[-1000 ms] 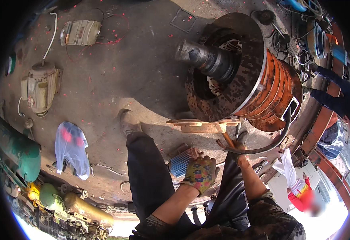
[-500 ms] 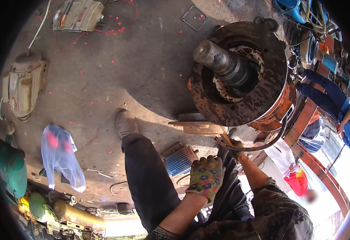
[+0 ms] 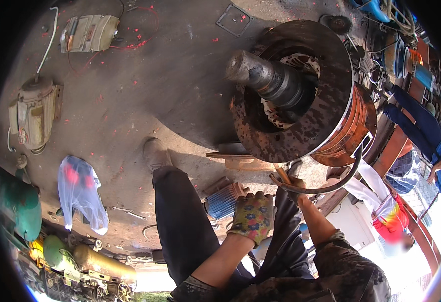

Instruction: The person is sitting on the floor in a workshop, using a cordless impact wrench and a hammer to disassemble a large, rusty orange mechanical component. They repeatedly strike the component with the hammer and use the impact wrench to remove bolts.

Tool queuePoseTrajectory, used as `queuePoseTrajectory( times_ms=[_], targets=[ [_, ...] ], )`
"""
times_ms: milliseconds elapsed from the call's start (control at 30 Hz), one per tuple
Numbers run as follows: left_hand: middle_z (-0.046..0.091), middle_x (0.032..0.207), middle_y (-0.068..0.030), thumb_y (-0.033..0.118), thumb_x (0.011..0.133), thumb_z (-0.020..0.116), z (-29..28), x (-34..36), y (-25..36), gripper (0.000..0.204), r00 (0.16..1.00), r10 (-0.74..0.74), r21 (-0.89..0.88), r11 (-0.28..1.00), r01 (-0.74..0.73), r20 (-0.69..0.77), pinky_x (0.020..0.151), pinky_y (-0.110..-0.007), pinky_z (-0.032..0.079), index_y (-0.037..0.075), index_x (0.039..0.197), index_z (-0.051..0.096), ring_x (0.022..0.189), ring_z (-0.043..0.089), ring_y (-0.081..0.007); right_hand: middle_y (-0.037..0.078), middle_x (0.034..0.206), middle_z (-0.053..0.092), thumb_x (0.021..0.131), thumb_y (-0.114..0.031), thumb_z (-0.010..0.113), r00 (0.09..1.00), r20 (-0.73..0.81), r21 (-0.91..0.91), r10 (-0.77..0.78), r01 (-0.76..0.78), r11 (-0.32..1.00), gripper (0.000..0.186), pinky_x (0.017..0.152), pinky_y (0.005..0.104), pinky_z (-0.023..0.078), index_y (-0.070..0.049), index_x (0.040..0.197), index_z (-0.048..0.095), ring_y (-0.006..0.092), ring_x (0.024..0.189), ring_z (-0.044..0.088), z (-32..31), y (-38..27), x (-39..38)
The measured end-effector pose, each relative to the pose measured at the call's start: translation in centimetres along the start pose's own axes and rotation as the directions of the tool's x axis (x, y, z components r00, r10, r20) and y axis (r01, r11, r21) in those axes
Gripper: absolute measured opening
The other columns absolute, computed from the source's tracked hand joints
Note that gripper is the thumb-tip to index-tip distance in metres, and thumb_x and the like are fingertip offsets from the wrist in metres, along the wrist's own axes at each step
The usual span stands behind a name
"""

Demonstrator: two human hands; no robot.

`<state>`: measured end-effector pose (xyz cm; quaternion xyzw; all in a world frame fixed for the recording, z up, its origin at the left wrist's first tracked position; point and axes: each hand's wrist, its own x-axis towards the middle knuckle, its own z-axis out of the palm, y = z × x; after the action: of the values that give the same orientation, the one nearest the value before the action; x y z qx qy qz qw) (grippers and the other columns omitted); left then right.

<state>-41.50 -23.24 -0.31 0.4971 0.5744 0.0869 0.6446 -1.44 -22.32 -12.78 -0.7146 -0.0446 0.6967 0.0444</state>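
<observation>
My left hand [image 3: 253, 217], in a flowered work glove, is closed in a fist above my lap. Whatever it may hold is hidden. My right hand [image 3: 294, 187] is closed around a short tan stick [image 3: 283, 174], partly covered by a thick black cable [image 3: 331, 187] that curves across it. That cable comes from the side of a large motor [image 3: 301, 128] with a rusty, spotted end ring and orange ribbed body. A thick steel shaft [image 3: 266, 78] juts from its bore, with pale windings around it inside. Below the ring lies a flat tan part [image 3: 238, 161].
A blue finned motor [image 3: 223, 204] lies beside my leg. Leftward are a grey motor [image 3: 35, 113], a beige casing [image 3: 89, 34], a plastic bag [image 3: 82, 196] and gas cylinders [image 3: 99, 261]. A square gasket [image 3: 234, 21] lies ahead. Two people [image 3: 389, 216] stand at right.
The view has shifted slightly, and the large motor appears a little further left. My left hand is slightly lower and further left, still closed. My right hand stays by the cable.
</observation>
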Motion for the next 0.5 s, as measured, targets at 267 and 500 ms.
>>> queuePoseTrajectory(
  times_ms=[267, 500],
  targets=[
    [0.069, 0.1, -0.0131, 0.034, 0.096, 0.064, -1.2, 0.1, 1.3, 0.03, 0.997, 0.076, -0.023, 0.997, -0.076, 0.013, 0.085, -0.045, 0.049, 0.005, 0.104, 0.067, 0.094, 0.068, -0.0298, 0.015, 0.152, 0.046, 0.099, -0.02, 0.07, 0.999, 0.024, -0.859, -0.032, 0.037, 0.51, 0.072, 0.087, 0.0269, 0.06, 0.0, 0.158, 0.033, 0.024, 0.129, 0.059, -4.0, 0.0, -1.1],
    [0.065, 0.103, -0.0121, 0.036, 0.098, 0.064, -4.8, -0.9, -1.2, 0.031, 0.999, -0.02, -0.123, 0.992, 0.024, 0.032, 0.084, -0.045, 0.049, 0.006, 0.103, 0.066, 0.094, 0.066, -0.0293, 0.011, 0.145, 0.056, 0.094, -0.041, 0.078, 0.985, -0.041, -0.517, -0.168, 0.123, 0.847, 0.073, 0.107, 0.0344, 0.051, -0.006, 0.149, 0.046, 0.0217, 0.128, 0.058, -7.5, 2.2, -2.9]
  ],
)
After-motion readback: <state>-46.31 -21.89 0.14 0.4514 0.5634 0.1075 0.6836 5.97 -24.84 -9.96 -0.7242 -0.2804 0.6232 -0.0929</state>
